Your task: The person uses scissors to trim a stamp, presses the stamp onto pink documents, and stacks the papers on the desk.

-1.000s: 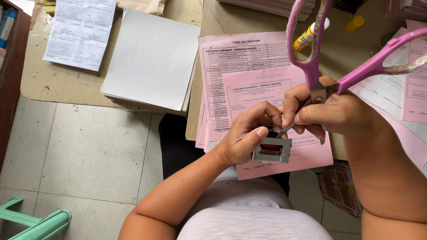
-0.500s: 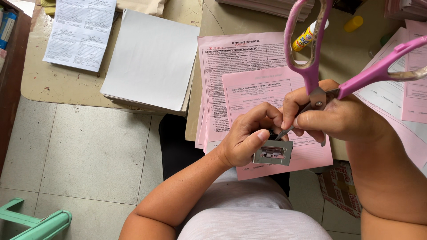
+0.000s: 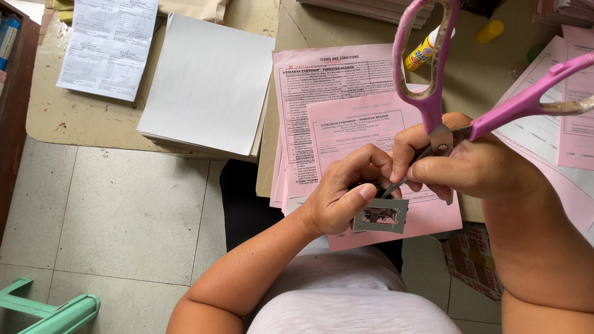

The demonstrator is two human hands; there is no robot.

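Just below the pink forms (image 3: 371, 133), the left hand (image 3: 337, 198) pinches a small metal plate (image 3: 380, 215) that has turned slightly flatter, while the right hand (image 3: 458, 164) grips pink scissors (image 3: 433, 99) poking it.

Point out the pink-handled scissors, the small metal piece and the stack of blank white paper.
pink-handled scissors (image 3: 427, 80): head view, handle loop.
small metal piece (image 3: 380, 216): head view, plate centre.
stack of blank white paper (image 3: 207, 83): head view, top sheet.
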